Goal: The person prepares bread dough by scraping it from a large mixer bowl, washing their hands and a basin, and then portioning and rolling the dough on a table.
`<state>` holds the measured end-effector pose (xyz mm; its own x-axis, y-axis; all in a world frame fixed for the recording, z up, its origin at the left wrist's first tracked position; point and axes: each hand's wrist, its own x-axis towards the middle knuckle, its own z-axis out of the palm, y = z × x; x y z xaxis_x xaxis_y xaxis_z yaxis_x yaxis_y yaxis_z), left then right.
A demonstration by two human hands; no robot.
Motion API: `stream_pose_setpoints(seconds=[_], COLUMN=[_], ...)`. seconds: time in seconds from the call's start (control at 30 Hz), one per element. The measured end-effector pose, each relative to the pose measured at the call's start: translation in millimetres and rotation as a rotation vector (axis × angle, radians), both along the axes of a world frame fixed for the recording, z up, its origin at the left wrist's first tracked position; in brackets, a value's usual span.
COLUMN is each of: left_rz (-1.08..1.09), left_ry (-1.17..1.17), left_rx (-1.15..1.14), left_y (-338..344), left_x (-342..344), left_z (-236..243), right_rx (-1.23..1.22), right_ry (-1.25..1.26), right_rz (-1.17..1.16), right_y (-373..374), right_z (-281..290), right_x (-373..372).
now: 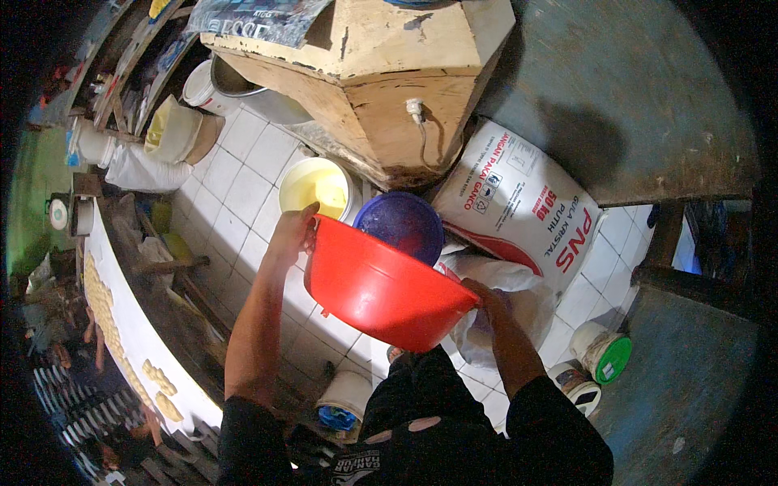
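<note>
Both my hands hold a large red plastic basin (pixel 381 287) up in front of me. The basin is tipped away, so its outer side faces me and its inside is hidden. My left hand (pixel 301 231) is closed on its left rim, and my right hand (pixel 482 301) grips the rim on the right. Just beyond the left hand stands a white bucket (pixel 285 197) with pale yellow stuff inside. A round dark blue tub or lid (pixel 397 223) shows behind the basin, partly covered by it.
A big white sack (pixel 519 194) leans at the right, with a clear plastic bag (pixel 494 328) nearer me. A wooden cabinet (pixel 389 73) stands ahead. Small tubs (pixel 604 354) sit at right. On the left, a white board (pixel 130 324) carries dough-like pieces; another person's hand (pixel 97 332) is nearby.
</note>
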<state>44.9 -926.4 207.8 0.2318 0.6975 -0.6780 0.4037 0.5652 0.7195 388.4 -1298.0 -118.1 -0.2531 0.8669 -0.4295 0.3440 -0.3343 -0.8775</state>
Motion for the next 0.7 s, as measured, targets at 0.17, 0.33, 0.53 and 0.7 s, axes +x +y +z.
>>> stream_pose_setpoints(seconds=[0.17,0.33,0.53,0.7], left_rz=[-0.151,-0.154,-0.266,-0.289], left_ry=[-0.114,-0.086,-0.173,-0.162], left_rx=[0.045,-0.017,-0.102,-0.223], left_y=[17.0,-5.3,-67.4,-124.2], left_x=[48.5,47.4,70.2,57.9], left_z=[4.7,1.0,-13.3,-41.5], right_rx=[0.294,-0.463,0.034,0.175], right_ry=[0.093,0.346,0.025,-0.199], right_rz=[-0.219,-0.353,-1.045,-1.27], right_y=[-43.2,1.5,-34.6,-19.8], right_z=[-24.7,108.1,241.3,369.4], right_x=[-17.1,17.9,122.7,192.1])
